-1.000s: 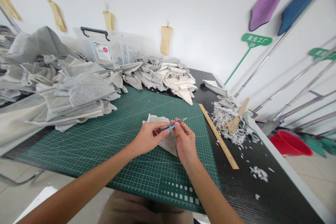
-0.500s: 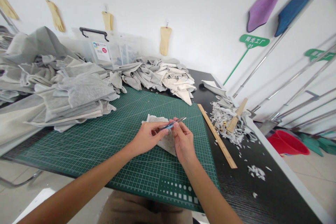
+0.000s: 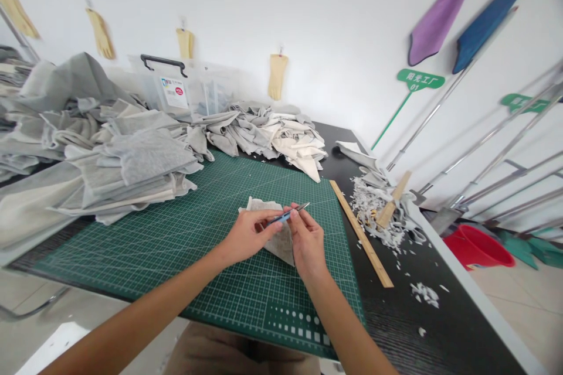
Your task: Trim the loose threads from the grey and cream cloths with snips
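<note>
My left hand [image 3: 250, 234] is closed on the blue handle end of a small slim tool [image 3: 285, 215] with a pointed metal tip. The fingers of my right hand [image 3: 307, 237] pinch the same tool nearer its metal end, which points up and right. Whether it is a pen-like cutter or small scissors I cannot tell. Beneath both hands a piece of light grey cloth [image 3: 279, 244] lies on the green cutting mat [image 3: 185, 234]; the hands partly cover it.
Stacked grey cloths [image 3: 136, 164] lie at the left, and more cloths [image 3: 264, 129] behind. A wooden ruler [image 3: 363, 235] lies along the mat's right edge. Beyond it are white scraps [image 3: 378, 211] with another wooden piece [image 3: 394, 199]. A clear box [image 3: 171, 91] stands by the wall.
The camera view has shifted slightly, so the background sits a little lower. Both hands keep nearly the same grip on the tool, which lies at a slightly changed angle.
</note>
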`<state>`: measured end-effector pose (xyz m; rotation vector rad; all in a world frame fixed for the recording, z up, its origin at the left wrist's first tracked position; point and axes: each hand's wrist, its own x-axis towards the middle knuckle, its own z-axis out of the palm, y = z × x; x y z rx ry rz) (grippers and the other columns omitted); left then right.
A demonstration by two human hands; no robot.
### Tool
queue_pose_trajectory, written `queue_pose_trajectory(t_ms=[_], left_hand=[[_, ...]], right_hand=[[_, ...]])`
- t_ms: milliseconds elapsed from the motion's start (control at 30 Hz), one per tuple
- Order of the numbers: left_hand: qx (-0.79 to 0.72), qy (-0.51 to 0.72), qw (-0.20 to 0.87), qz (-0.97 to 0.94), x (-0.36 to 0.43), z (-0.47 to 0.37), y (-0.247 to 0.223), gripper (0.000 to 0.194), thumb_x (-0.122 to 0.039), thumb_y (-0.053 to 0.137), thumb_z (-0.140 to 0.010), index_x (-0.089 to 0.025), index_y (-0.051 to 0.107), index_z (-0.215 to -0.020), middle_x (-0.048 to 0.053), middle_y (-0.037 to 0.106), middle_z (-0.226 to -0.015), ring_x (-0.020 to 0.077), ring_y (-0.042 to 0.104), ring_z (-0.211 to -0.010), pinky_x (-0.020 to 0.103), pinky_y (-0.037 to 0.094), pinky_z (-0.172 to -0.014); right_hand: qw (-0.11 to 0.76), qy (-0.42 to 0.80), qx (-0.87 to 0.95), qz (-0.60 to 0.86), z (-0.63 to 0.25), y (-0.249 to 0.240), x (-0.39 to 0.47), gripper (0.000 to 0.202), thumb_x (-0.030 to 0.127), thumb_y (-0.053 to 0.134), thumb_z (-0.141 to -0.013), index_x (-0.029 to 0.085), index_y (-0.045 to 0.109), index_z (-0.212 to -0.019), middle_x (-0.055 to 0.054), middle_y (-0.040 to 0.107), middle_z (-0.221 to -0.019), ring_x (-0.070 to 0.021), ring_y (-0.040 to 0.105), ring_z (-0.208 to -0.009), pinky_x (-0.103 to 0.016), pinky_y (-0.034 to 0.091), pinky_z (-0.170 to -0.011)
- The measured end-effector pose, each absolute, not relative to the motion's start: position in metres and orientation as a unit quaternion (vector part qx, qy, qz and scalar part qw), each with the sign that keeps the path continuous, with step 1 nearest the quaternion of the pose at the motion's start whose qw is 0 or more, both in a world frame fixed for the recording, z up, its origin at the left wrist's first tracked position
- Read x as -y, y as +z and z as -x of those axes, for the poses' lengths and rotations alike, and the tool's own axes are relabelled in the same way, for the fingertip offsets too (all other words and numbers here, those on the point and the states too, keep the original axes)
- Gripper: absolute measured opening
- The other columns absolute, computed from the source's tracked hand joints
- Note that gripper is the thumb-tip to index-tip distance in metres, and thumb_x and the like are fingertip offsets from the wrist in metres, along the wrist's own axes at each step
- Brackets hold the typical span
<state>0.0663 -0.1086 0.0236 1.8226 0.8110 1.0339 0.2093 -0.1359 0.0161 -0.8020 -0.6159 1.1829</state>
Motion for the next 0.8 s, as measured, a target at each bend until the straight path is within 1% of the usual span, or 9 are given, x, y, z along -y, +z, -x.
queue_pose_trajectory(t_ms=[100,233,400,533,633,800], left_hand=[[-0.322,0.414,0.443,-0.727,0.109,-0.065,0.026,0.033,-0.034,0.056,-0.088,-0.021,0.066,-0.117,0.007,0.072,-0.1,0.0129,0.059,-0.061,0.024,0.051,-0.056],[-0.325,0.417,0.438,-0.727,0.108,-0.066,0.03,0.034,-0.032,0.056,-0.089,-0.019,0.064,-0.119,0.007,0.073,-0.092,0.0126,0.057,-0.06,0.025,0.05,-0.057],[-0.328,0.428,0.409,-0.736,0.106,-0.07,0.036,0.033,-0.03,0.057,-0.088,-0.021,0.064,-0.119,0.005,0.073,-0.095,0.0124,0.059,-0.062,0.023,0.05,-0.057],[-0.337,0.419,0.371,-0.757,0.102,-0.07,0.043,0.032,-0.031,0.057,-0.088,-0.021,0.065,-0.117,0.002,0.072,-0.082,0.0119,0.058,-0.059,0.022,0.048,-0.055],[-0.343,0.411,0.356,-0.766,0.097,-0.071,0.047,0.03,-0.031,0.057,-0.088,-0.022,0.065,-0.115,0.0,0.071,-0.078,0.0114,0.058,-0.058,0.022,0.047,-0.055],[-0.356,0.394,0.351,-0.771,0.089,-0.074,0.05,0.029,-0.032,0.058,-0.087,-0.021,0.066,-0.113,-0.001,0.069,-0.073,0.0109,0.057,-0.056,0.021,0.046,-0.055]], right_hand=[[0.711,0.535,0.285,0.356,-0.21,0.019,0.135,0.029,0.028,0.078,-0.069,0.018,0.071,-0.095,-0.005,0.074,-0.093,-0.0173,0.067,-0.084,-0.031,0.053,-0.08],[0.703,0.543,0.294,0.352,-0.21,0.029,0.135,0.028,0.027,0.077,-0.07,0.018,0.071,-0.096,-0.005,0.074,-0.093,-0.0165,0.067,-0.083,-0.03,0.052,-0.079],[0.704,0.537,0.3,0.356,-0.213,0.039,0.132,0.023,0.025,0.076,-0.072,0.017,0.072,-0.093,-0.005,0.075,-0.087,-0.0163,0.068,-0.081,-0.029,0.052,-0.078],[0.7,0.545,0.306,0.345,-0.217,0.041,0.126,0.022,0.024,0.076,-0.072,0.018,0.072,-0.092,-0.005,0.075,-0.091,-0.0158,0.068,-0.085,-0.027,0.052,-0.079],[0.703,0.54,0.311,0.344,-0.22,0.041,0.122,0.022,0.024,0.075,-0.072,0.018,0.072,-0.093,-0.005,0.074,-0.093,-0.0156,0.067,-0.085,-0.028,0.052,-0.08],[0.714,0.532,0.294,0.347,-0.222,0.039,0.117,0.022,0.023,0.077,-0.07,0.018,0.073,-0.091,-0.004,0.074,-0.092,-0.0148,0.066,-0.087,-0.027,0.051,-0.083]])
